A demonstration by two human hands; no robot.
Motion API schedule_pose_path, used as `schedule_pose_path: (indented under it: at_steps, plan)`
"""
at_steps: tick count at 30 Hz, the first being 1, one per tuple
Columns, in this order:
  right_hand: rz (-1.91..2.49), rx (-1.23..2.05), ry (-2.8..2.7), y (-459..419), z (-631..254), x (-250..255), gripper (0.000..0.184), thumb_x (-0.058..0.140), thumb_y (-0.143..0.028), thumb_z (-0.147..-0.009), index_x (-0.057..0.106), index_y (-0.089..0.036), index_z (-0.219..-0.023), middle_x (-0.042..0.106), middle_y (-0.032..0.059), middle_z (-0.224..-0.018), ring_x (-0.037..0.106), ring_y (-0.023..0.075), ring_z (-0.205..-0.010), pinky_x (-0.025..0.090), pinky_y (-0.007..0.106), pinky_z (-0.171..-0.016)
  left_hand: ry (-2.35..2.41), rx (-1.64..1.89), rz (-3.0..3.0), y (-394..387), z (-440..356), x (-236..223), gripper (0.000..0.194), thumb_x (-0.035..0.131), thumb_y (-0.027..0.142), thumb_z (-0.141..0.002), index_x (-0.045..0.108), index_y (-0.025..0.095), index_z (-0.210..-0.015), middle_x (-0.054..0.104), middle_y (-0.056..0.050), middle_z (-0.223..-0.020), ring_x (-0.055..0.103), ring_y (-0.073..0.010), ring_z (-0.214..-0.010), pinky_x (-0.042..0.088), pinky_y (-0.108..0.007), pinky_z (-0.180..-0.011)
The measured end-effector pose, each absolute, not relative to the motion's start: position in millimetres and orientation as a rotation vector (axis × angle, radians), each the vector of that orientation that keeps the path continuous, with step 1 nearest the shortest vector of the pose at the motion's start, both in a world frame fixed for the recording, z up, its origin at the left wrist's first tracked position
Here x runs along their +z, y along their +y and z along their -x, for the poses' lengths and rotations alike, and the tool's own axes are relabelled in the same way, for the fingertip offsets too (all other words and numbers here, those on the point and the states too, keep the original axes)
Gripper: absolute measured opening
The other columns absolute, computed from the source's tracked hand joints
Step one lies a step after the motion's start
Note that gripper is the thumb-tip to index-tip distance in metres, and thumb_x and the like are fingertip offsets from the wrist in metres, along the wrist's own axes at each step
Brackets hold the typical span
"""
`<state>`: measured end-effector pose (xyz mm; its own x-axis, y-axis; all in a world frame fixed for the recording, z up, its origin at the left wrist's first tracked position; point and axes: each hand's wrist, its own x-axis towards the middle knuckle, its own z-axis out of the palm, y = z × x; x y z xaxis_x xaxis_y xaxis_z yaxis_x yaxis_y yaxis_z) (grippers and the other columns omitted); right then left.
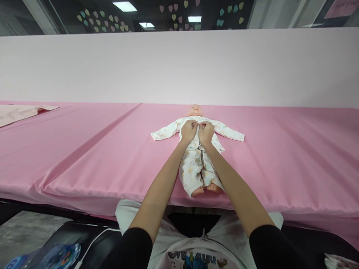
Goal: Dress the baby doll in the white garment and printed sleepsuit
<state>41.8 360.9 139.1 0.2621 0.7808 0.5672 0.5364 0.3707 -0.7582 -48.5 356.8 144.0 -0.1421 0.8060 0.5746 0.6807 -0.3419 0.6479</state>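
A baby doll (195, 110) lies on its back, its head toward the wall and its bare feet toward me. It wears a white patterned jacket (229, 132) with the sleeves spread out, and matching trousers (190, 168). Over the chest, my left hand (189, 130) and my right hand (206, 131) meet at the jacket's front opening. The fingers of both are pinched on its edges, close together below the neck. Whether a fastener sits between the fingertips is hidden. Below my hands the jacket's front hangs apart at the hem.
A pink sheet (98, 157) covers the bed, with a white wall (168, 67) behind it. At the far left lies a pale folded cloth (19, 114). Down at the lower left are a black seat (81, 239), a white cable (97, 239) and a clear plastic item (56, 256).
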Motion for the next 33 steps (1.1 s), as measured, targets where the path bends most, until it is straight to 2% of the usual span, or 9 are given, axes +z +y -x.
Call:
schedule_pose_path:
  at_steps: [6, 9, 14, 19, 22, 25, 29, 31, 33]
  plan:
    - [1.172, 0.325, -1.336, 362.5, -40.8, 135.7, 0.01, 0.052, -0.021, -0.075, 0.061, -0.017, -0.074, 0.065, 0.0048, -0.075, 0.059, 0.0192, -0.073, 0.045, 0.032, -0.077, 1.67, 1.583, -1.986, 355.4, 48.6, 143.5, 0.017, 0.051, 0.023, -0.086, 0.065, 0.016, -0.093, 0.063, -0.006, -0.091, 0.057, -0.0161, -0.082, 0.042, -0.026, -0.079]
    - [1.132, 0.322, -1.326, 359.4, -40.6, 135.9, 0.011, 0.049, -0.019, -0.073, 0.06, -0.018, -0.075, 0.067, 0.0039, -0.077, 0.061, 0.0184, -0.072, 0.047, 0.031, -0.076, 1.64, 1.575, -2.013, 354.0, 49.2, 144.6, 0.02, 0.05, 0.022, -0.086, 0.067, 0.017, -0.097, 0.061, -0.005, -0.088, 0.056, -0.0157, -0.08, 0.042, -0.026, -0.077]
    - [1.064, 0.384, -1.347, 352.2, -41.0, 138.3, 0.026, 0.044, -0.012, -0.068, 0.058, -0.019, -0.089, 0.068, 0.003, -0.08, 0.064, 0.0196, -0.081, 0.046, 0.034, -0.083, 1.665, 1.422, -2.12, 350.5, 51.0, 144.2, 0.031, 0.042, 0.021, -0.088, 0.066, 0.023, -0.109, 0.057, -0.004, -0.084, 0.055, -0.0169, -0.08, 0.041, -0.028, -0.075]
    - [1.018, 0.505, -1.396, 349.0, -42.6, 135.4, 0.042, 0.04, -0.008, -0.063, 0.055, -0.021, -0.101, 0.068, 0.0052, -0.101, 0.061, 0.02, -0.1, 0.045, 0.037, -0.091, 1.583, 1.392, -2.148, 330.6, 53.9, 141.0, 0.043, 0.043, 0.02, -0.085, 0.048, 0.018, -0.128, 0.061, -0.001, -0.084, 0.056, -0.0165, -0.076, 0.041, -0.027, -0.07]
    - [1.038, 0.488, -1.386, 342.3, -50.0, 132.1, 0.037, 0.041, -0.009, -0.065, 0.058, -0.018, -0.096, 0.067, 0.0081, -0.104, 0.061, 0.0213, -0.101, 0.043, 0.038, -0.093, 1.575, 1.373, -2.135, 313.0, 53.8, 140.5, 0.031, 0.044, 0.028, -0.088, 0.053, 0.017, -0.115, 0.064, -0.001, -0.084, 0.058, -0.0154, -0.072, 0.041, -0.027, -0.068]
    - [1.078, 0.415, -1.371, 331.0, -62.2, 129.3, 0.027, 0.043, -0.012, -0.066, 0.063, -0.018, -0.082, 0.068, 0.0072, -0.093, 0.062, 0.0222, -0.094, 0.044, 0.038, -0.092, 1.638, 1.258, -2.193, 301.5, 51.5, 143.3, 0.022, 0.046, 0.035, -0.088, 0.06, 0.018, -0.094, 0.065, 0.0, -0.075, 0.059, -0.0158, -0.07, 0.04, -0.026, -0.065]
    - [1.073, 0.34, -1.469, 319.9, -73.3, 127.8, 0.02, 0.045, -0.012, -0.064, 0.063, -0.02, -0.062, 0.069, 0.0057, -0.091, 0.062, 0.0229, -0.096, 0.043, 0.038, -0.092, 1.757, 1.149, -2.126, 298.1, 48.4, 149.8, 0.016, 0.051, 0.029, -0.082, 0.063, 0.018, -0.083, 0.065, 0.0, -0.065, 0.06, -0.0161, -0.065, 0.042, -0.025, -0.063]
    - [1.08, 0.278, -1.529, 318.4, -73.8, 127.7, 0.019, 0.047, -0.012, -0.065, 0.065, -0.019, -0.064, 0.069, 0.0075, -0.095, 0.06, 0.0242, -0.099, 0.042, 0.04, -0.094, 1.793, 1.135, -2.086, 298.5, 48.0, 151.8, 0.016, 0.052, 0.027, -0.08, 0.065, 0.017, -0.076, 0.067, -0.002, -0.066, 0.061, -0.0168, -0.066, 0.043, -0.025, -0.064]
    - [1.087, 0.234, -1.571, 318.8, -72.3, 127.4, 0.021, 0.049, -0.012, -0.067, 0.068, -0.018, -0.074, 0.068, 0.0083, -0.097, 0.059, 0.0244, -0.1, 0.041, 0.04, -0.095, 1.81, 1.14, -2.065, 298.7, 48.0, 152.2, 0.017, 0.053, 0.028, -0.078, 0.065, 0.017, -0.074, 0.067, -0.003, -0.066, 0.062, -0.0176, -0.067, 0.043, -0.026, -0.064]
